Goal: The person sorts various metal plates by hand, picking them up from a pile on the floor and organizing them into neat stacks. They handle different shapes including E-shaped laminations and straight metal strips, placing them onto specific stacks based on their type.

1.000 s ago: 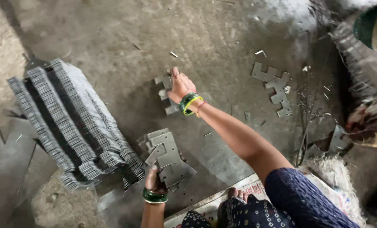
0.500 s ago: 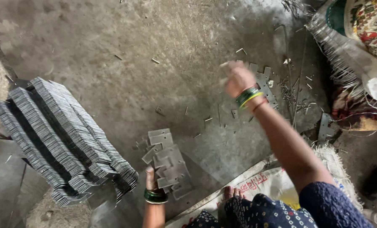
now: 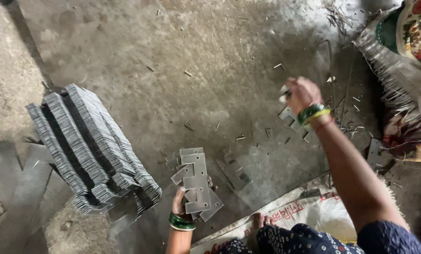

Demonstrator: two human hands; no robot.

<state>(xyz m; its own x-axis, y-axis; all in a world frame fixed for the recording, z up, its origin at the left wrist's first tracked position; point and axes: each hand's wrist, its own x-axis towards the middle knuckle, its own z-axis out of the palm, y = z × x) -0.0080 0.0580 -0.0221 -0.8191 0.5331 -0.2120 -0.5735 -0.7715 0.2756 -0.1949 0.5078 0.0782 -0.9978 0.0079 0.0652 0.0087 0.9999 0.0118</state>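
Grey metal plates (image 3: 196,183) sit clasped in the left hand (image 3: 181,203) at lower centre; the right hand (image 3: 302,94), fingers closed, pinches small pieces (image 3: 283,94) at right

To your left you have a big stack of thin grey metal plates (image 3: 90,150) standing on edge on the concrete floor (image 3: 173,42). Flat metal sheets (image 3: 12,178) lie beside it at the far left. A white printed sack (image 3: 295,214) is spread under your knees, and a straw broom (image 3: 394,70) lies at the upper right near patterned cloth (image 3: 420,28).
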